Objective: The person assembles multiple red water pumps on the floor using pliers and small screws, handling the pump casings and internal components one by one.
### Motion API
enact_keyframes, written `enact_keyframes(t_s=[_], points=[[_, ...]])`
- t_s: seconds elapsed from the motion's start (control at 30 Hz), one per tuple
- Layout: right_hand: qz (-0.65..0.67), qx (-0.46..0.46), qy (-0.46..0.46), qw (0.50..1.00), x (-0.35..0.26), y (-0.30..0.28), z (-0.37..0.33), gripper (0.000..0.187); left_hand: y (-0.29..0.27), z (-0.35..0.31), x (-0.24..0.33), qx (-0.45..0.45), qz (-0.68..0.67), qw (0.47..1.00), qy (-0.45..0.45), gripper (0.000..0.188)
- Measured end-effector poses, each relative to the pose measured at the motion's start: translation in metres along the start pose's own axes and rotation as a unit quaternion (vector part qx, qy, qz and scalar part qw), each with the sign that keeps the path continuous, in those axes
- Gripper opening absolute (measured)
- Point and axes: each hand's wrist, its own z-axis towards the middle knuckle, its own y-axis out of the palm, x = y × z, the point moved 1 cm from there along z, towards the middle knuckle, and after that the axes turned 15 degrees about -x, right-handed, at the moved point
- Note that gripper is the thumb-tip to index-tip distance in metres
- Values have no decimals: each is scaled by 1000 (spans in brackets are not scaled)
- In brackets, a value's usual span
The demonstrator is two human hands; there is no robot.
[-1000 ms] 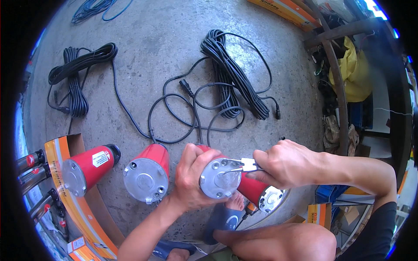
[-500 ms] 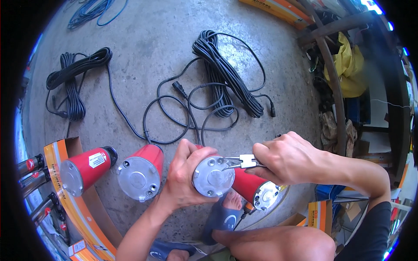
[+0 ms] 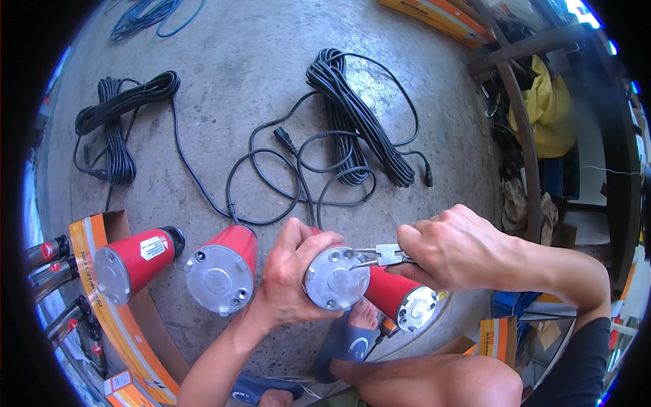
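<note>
My left hand (image 3: 279,278) wraps round a red cylinder whose grey metal end cap (image 3: 339,279) faces up, with small round holes near its rim. My right hand (image 3: 453,248) grips slim-jawed pliers (image 3: 388,255). Their parted tips reach the right upper edge of that cap, beside a hole; whether they pinch anything is too small to tell. Just left stands a second red cylinder (image 3: 234,245) with a like cap. A third red cylinder (image 3: 146,256), with a white label and black end, lies tilted at the far left. Another red cylinder (image 3: 390,292) is partly behind the pliers, on the right.
Coiled black cables (image 3: 366,122) and another black coil (image 3: 112,129) lie on the concrete floor. An open orange carton (image 3: 102,271) stands at the left, near several black-and-red tubes (image 3: 51,275). A wooden frame (image 3: 519,108) and a yellow bag (image 3: 546,112) are at the right.
The view has shifted slightly. Both hands keep their holds, and the pliers' tips stay at the cap's edge, looking a little farther apart.
</note>
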Motion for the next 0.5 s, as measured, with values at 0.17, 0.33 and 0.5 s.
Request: enact_keyframes(t_s=[0.17,0.33,0.5], points=[[-12,-11,11,1000,-2,-1,2,35,4,-5,-8,-6,-5,1000,-7,99],[-1,-37,11,999,-3,-2,5,33,4,-3,-7,-8,-9,1000,7,99],[22,-47,-16,999,4,5,11,36,4,-2,-6,-14,-14,1000,2,99]])
